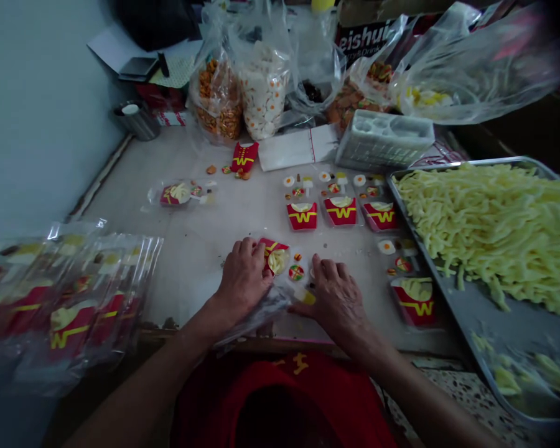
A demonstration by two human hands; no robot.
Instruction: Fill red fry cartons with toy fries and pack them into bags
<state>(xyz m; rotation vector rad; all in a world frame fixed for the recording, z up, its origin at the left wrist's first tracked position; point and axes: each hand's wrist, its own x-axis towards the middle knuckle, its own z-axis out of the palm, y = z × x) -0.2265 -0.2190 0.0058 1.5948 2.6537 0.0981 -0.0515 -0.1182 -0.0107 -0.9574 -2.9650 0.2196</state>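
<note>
Fingers curled, my left hand (243, 277) grips the left end of a clear plastic tray, beside a small red toy fries box (276, 256) with a yellow W. My right hand (335, 297) closes on the tray's other end, its thumb by a yellow-and-white piece (307, 296). Between the hands, a round red-and-green piece (296, 272) and a tiny burger-like piece lie in the tray. A crumpled clear bag (256, 311) is at the tray's near side; whether the tray is partly inside it I cannot tell.
Several filled trays (340, 211) lie ahead and right. A metal tray (441, 283) of pale yellow strips stands at the right. Packed bags (72, 323) overlap at the left. Bags of small pieces (264, 93), a plastic box (385, 140) and a metal cup (140, 121) line the back.
</note>
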